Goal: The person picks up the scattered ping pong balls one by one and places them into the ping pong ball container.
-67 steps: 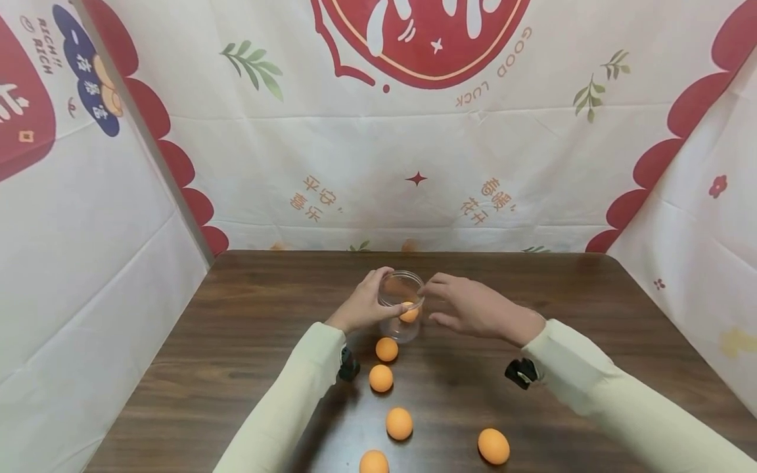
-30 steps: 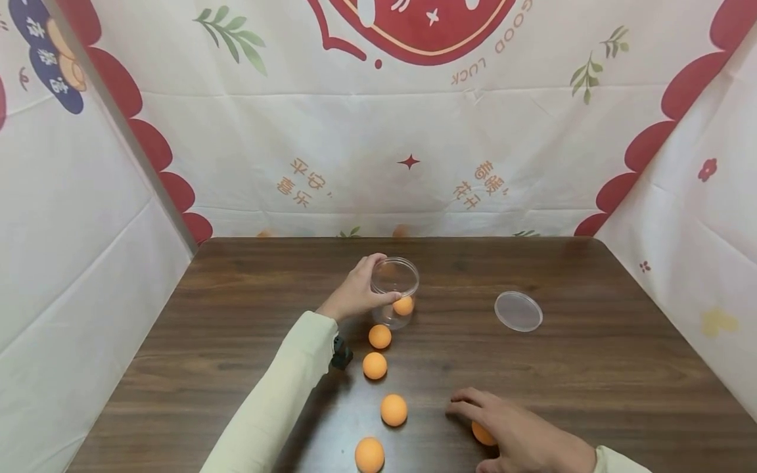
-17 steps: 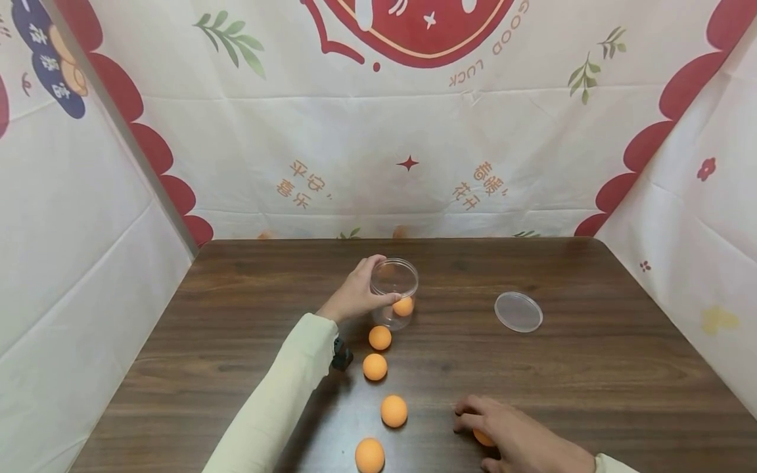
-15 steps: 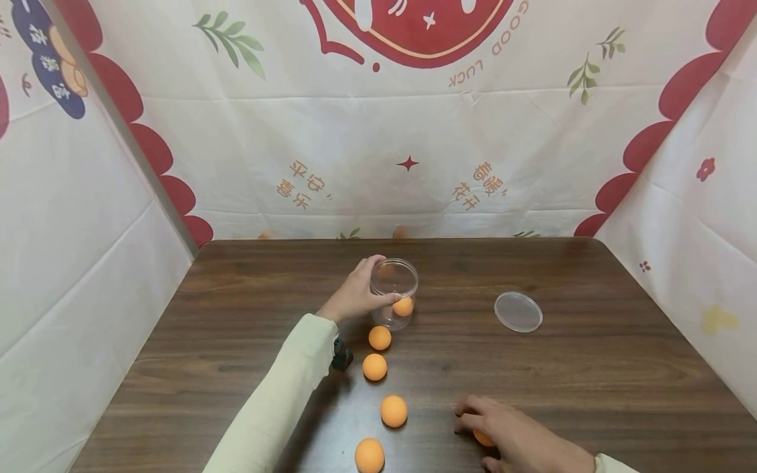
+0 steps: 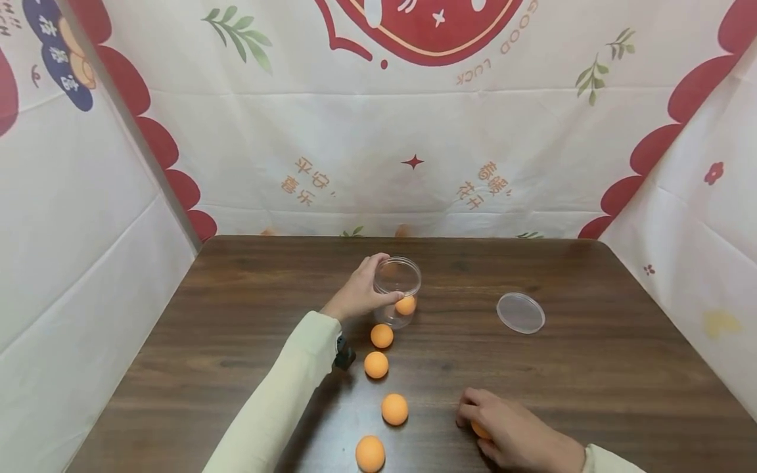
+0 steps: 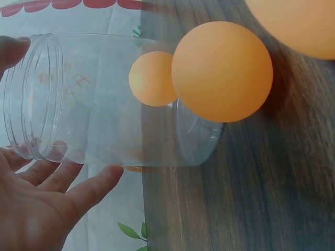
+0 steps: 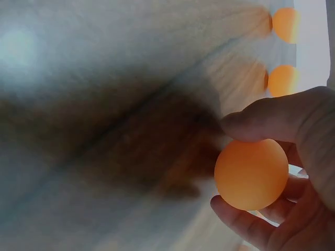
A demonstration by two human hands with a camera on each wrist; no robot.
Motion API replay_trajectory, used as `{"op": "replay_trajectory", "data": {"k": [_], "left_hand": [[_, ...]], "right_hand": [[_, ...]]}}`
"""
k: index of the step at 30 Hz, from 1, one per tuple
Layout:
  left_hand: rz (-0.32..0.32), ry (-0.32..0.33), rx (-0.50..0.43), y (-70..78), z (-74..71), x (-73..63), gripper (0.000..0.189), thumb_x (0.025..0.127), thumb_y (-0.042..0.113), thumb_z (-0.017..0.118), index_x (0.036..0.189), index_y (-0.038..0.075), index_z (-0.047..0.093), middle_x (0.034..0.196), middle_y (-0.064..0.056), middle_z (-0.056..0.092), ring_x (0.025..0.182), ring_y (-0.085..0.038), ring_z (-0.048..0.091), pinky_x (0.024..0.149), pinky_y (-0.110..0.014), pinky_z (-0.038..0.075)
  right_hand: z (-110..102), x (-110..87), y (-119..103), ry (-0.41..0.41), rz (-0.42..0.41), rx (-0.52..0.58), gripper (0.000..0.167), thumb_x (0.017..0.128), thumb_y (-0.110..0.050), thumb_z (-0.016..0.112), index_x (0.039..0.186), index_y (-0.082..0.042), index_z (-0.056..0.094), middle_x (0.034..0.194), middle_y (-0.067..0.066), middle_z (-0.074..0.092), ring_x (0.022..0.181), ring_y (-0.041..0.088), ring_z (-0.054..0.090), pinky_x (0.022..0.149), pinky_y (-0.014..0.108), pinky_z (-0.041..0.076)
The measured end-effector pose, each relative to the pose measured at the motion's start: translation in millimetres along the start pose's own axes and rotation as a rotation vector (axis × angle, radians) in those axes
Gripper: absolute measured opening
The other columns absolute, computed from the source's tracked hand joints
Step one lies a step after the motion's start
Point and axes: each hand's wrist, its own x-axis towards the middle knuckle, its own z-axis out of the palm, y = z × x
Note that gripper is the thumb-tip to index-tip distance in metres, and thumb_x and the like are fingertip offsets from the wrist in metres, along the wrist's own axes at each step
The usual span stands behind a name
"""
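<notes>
At the near side of the desk point(image 5: 621, 368), right of the middle, an orange ball point(image 7: 251, 175) is held by the right hand point(image 5: 517, 430). The ball is pinched between thumb and fingertips, which are curled around it only as far as its roundness requires; whether the desk is touched by the ball cannot be told. From this hand, the clear jar point(image 5: 409, 284) is found ahead and to the left, well apart, near the middle of the desk. The jar is stood upright, so its long axis is vertical, and its wide mouth, not covered, is turned upward, higher than the ball. By the left hand point(image 5: 359, 292) the jar is gripped near its rim from the left side, with thumb in front and fingers behind, and thus the right side of the mouth is left unblocked. Inside the jar, one ball point(image 5: 405, 305) is seen. Between the jar and the near edge, a row of four loose balls point(image 5: 394, 409) is spread, all to the left of the right hand. The lid point(image 5: 520, 313) is laid flat to the right of the jar, roughly straight ahead of the right hand, so the diagonal from held ball to mouth is not crossed by it.
</notes>
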Motion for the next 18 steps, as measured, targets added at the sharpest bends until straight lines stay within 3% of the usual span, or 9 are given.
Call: {"op": "replay_trajectory", "data": {"k": [9,18], "left_hand": [[-0.015,-0.012,-0.014,0.0,0.4,1.3,0.08,0.083,0.03,0.073,0.145,0.007,0.028,0.145,-0.016,0.034,0.125,-0.033,0.046,0.096,-0.043,0.046],[-0.007,0.008,-0.006,0.9,-0.1,0.2,0.079,0.082,0.028,0.074,0.144,0.006,0.03,0.144,-0.016,0.037,0.128,-0.032,0.044,0.1,-0.045,0.043]], "right_hand": [[-20,30.9,0,-0.187,0.132,0.038,0.029,0.073,-0.011,0.078,0.094,-0.021,0.061,0.095,-0.011,0.048,0.076,-0.002,0.044,0.057,0.02,0.044],[-40,57.1,2,-0.215,0.12,-0.014,0.026,0.074,-0.016,0.079,0.094,-0.014,0.062,0.092,-0.009,0.048,0.071,-0.001,0.043,0.056,0.019,0.041]]}}
